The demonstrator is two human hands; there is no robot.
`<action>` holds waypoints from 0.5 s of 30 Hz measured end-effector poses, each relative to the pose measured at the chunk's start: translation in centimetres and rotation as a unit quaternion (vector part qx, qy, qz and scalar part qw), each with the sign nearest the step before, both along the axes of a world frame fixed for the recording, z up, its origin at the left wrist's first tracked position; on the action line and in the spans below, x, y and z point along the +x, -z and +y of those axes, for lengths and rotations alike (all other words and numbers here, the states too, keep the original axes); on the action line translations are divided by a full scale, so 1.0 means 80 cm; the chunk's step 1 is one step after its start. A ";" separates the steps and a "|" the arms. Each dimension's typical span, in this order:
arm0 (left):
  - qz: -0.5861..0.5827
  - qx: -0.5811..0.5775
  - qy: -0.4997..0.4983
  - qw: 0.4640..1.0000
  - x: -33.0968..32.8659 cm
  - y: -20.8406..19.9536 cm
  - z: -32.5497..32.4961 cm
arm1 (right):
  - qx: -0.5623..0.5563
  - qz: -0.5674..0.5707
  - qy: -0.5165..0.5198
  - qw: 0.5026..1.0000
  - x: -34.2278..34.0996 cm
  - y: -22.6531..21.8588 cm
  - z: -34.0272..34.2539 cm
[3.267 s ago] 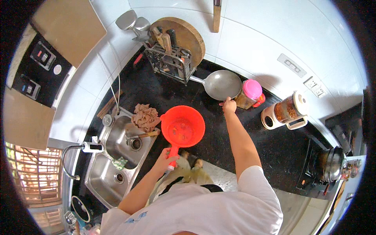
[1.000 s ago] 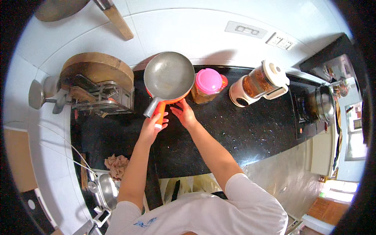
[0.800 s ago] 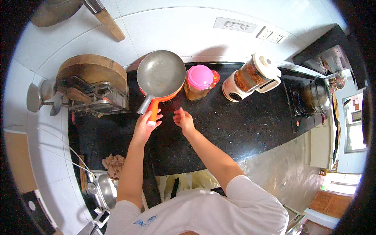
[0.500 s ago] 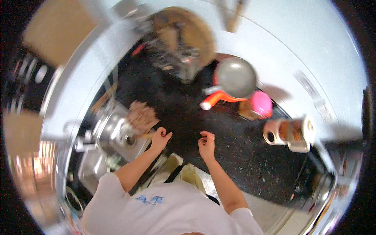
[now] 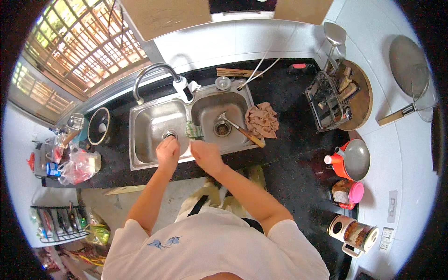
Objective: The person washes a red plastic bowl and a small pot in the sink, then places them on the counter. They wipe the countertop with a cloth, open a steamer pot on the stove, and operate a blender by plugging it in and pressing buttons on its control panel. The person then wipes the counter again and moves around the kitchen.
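The cloth [image 5: 193,129] looks soft, light, best pinched on top; left hand [image 5: 168,151] and right hand [image 5: 208,156] curl near it, maybe empty, I can't tell.

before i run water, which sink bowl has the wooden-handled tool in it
The right bowl, beside the crumpled brown bundle: the wooden-handled tool leans in it, while the left bowl has none.
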State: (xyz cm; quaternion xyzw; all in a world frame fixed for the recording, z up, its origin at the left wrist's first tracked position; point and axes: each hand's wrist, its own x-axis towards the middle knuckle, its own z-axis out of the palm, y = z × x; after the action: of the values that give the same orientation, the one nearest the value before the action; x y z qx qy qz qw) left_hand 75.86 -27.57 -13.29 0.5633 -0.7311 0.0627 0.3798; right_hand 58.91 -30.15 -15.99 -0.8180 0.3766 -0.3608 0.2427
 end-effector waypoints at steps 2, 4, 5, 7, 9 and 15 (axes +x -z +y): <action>0.008 0.085 -0.058 0.995 0.050 0.028 0.010 | 0.060 0.069 -0.051 0.994 0.041 0.011 -0.004; -0.062 0.234 -0.141 0.960 0.056 0.041 0.012 | 0.051 0.066 0.038 0.996 0.049 0.052 -0.016; -0.078 0.270 -0.127 0.951 0.064 0.052 0.026 | 0.048 0.057 0.088 0.993 0.053 0.077 -0.023; -0.108 0.314 -0.104 0.938 0.096 0.073 0.039 | 0.052 0.114 0.098 0.987 0.040 0.093 -0.038; -0.099 0.379 -0.084 0.916 0.108 0.097 0.039 | 0.180 0.216 0.138 0.950 0.004 0.115 -0.067; -0.033 0.297 0.030 0.954 0.095 0.131 -0.011 | 0.081 0.156 0.351 0.920 -0.146 0.150 -0.087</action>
State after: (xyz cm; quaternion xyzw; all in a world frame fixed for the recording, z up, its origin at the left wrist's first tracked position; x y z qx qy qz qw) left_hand 83.45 -28.49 -23.74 0.6258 -0.7456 -0.1500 0.1729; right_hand 47.22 -37.10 -28.00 -0.6565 0.7007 -0.2591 0.1040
